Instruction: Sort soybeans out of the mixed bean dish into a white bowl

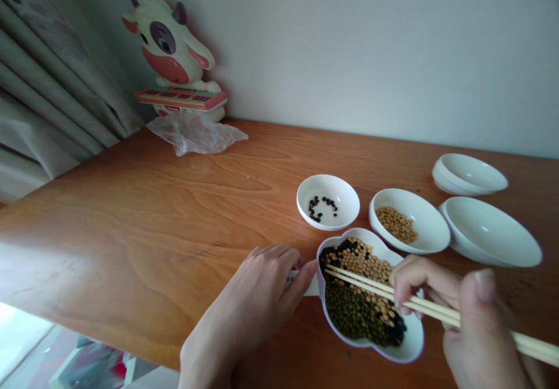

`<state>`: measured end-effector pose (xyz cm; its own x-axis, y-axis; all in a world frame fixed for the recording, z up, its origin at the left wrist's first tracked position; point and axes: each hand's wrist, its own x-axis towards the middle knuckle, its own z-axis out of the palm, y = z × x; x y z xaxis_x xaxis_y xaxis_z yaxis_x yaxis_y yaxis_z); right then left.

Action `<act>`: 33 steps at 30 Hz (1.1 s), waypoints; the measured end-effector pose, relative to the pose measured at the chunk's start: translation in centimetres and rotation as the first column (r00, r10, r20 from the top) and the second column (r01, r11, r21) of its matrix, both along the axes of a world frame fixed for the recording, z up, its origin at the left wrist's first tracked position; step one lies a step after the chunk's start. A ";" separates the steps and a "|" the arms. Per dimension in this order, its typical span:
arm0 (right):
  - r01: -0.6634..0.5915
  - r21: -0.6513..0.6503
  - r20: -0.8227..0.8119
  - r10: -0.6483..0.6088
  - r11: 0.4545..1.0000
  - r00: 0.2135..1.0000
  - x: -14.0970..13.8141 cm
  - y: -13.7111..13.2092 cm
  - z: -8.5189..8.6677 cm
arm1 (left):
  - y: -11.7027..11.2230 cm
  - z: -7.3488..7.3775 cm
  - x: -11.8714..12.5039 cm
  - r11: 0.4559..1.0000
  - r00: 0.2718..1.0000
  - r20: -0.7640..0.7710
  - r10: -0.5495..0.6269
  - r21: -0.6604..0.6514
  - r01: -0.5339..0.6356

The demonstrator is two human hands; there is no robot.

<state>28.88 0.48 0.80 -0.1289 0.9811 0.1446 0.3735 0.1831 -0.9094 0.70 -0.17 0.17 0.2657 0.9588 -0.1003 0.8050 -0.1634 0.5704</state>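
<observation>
My left hand (271,287) is closed around the short handle of a white, flower-shaped dish (414,345). Mixed in that dish lie green mung beans (353,313), tan soybeans (367,264) and black beans (396,332). My right hand (463,307) grips a pair of pale chopsticks (430,307), their tips close together among the black beans at the dish's left side. I cannot tell whether a bean is between the tips. Just behind the dish, one white bowl (349,202) contains black beans, and another bowl (430,234) contains soybeans.
Two more white bowls (493,232) stand at the right, one behind the other. At the back left, a cow-shaped toy keyboard (181,95) leans by the wall, with a crumpled clear plastic bag (196,135) in front. A grey curtain (52,86) hangs left of the wooden table (152,226).
</observation>
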 end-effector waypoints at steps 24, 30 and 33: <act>0.015 -0.054 -0.025 -0.016 0.998 1.000 0.0 1.3 -1.5 | 0.0 -0.3 0.0 1.000 1.000 0.027 0.008 -0.001 -0.008; -0.075 0.020 0.018 0.074 0.997 0.997 1.6 1.1 -1.5 | -0.1 -0.4 -0.1 1.000 1.000 0.012 0.001 0.022 -0.001; -0.079 0.052 0.032 0.077 0.996 0.997 1.2 0.9 -1.2 | 0.0 -0.4 0.0 1.000 1.000 0.011 0.005 0.019 -0.005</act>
